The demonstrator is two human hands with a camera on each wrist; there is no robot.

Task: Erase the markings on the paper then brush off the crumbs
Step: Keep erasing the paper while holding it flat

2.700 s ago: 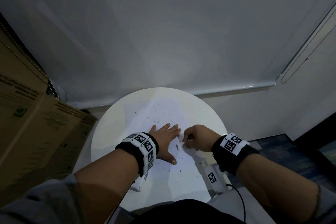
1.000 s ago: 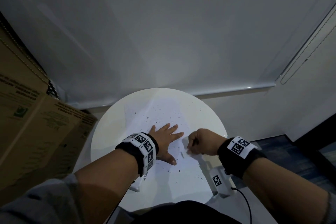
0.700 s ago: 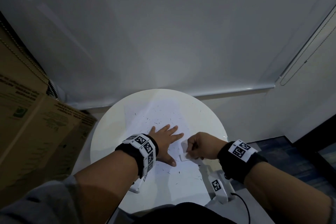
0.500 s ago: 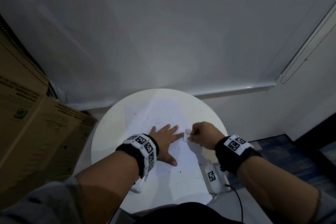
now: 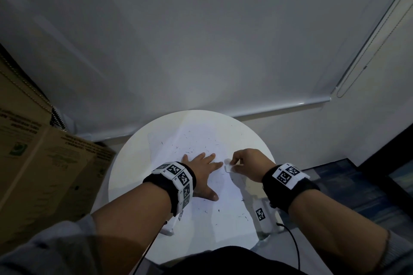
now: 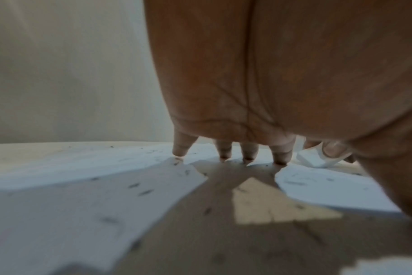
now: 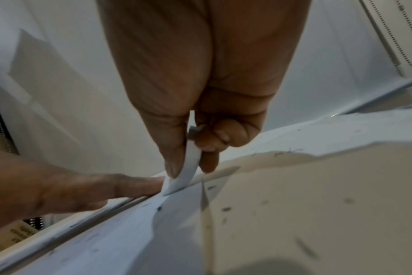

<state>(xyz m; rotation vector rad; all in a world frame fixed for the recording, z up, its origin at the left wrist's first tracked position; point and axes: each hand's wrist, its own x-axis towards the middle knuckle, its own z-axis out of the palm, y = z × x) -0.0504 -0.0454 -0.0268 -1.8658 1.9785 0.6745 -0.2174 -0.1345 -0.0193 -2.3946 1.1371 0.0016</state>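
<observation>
A round white worktop point(image 5: 134, 163) carries the paper point(image 5: 201, 140), strewn with dark crumbs point(image 5: 190, 152). The left hand point(image 5: 202, 171) presses it, fingers straight. Just right, the right hand point(image 5: 248, 164) pinches a white eraser point(image 5: 228, 168) in a closed grip on the paper's edge.

Cardboard box point(image 5: 44, 176) left of round table point(image 5: 134, 163), possibly touching.

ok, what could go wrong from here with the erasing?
1. The eraser in the right hand works near the right edge of the paper; a stroke there could crease or tear it.
2. The left hand pins only the middle, so the sheet might slide.
3. Crumbs lie around the left hand's fingers; dragging the hand could smear them.
</observation>
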